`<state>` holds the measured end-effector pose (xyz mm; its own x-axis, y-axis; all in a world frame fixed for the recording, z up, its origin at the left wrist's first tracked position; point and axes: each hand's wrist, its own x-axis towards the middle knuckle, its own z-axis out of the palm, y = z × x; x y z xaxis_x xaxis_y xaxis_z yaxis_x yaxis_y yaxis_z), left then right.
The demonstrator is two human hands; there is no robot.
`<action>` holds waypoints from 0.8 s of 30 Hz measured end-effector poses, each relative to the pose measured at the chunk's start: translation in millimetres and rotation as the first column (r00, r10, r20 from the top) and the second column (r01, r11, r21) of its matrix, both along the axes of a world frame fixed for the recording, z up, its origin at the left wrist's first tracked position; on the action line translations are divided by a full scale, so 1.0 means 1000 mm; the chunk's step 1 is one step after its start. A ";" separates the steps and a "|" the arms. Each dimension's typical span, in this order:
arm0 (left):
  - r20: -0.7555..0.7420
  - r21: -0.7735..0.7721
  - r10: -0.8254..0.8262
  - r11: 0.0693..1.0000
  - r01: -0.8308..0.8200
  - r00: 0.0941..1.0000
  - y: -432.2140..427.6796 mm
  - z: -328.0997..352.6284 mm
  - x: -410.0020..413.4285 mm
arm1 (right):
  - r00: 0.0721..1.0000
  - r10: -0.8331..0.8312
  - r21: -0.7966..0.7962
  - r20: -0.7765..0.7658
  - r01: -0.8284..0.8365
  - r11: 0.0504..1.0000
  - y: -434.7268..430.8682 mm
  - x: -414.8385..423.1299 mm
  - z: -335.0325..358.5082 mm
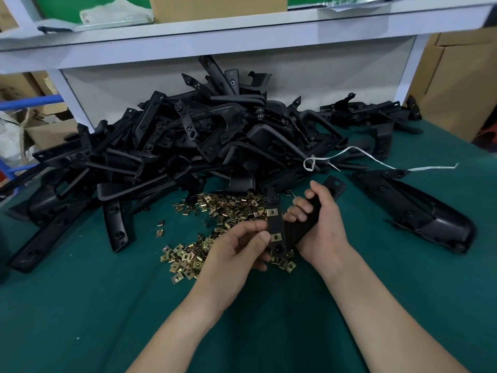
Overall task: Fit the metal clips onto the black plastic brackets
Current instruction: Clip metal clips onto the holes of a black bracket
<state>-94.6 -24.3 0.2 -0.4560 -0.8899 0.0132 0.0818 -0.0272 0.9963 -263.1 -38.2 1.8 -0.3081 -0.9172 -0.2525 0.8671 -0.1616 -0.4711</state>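
I hold a black plastic bracket (pixel 277 224) upright above the green table. My right hand (pixel 320 227) grips its thick curved part, fingers wrapped round it. My left hand (pixel 242 246) pinches the bracket's flat arm at the lower of two brass metal clips (pixel 274 237) seated on it; the upper clip (pixel 272 212) sits higher on the same arm. A loose heap of brass clips (pixel 215 211) lies on the cloth just behind and left of my hands.
A big pile of black brackets (pixel 204 141) fills the back of the green table (pixel 80 305). One long black part (pixel 414 211) lies to the right, a white string (pixel 376 160) beside it. A white shelf (pixel 242 36) stands behind; cardboard boxes (pixel 457 82) flank it.
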 end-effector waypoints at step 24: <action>-0.003 -0.006 -0.022 1.000 0.022 1.000 0.000 0.000 0.001 | 1.000 0.012 -0.010 0.008 -0.012 1.000 0.000 -0.001 -0.001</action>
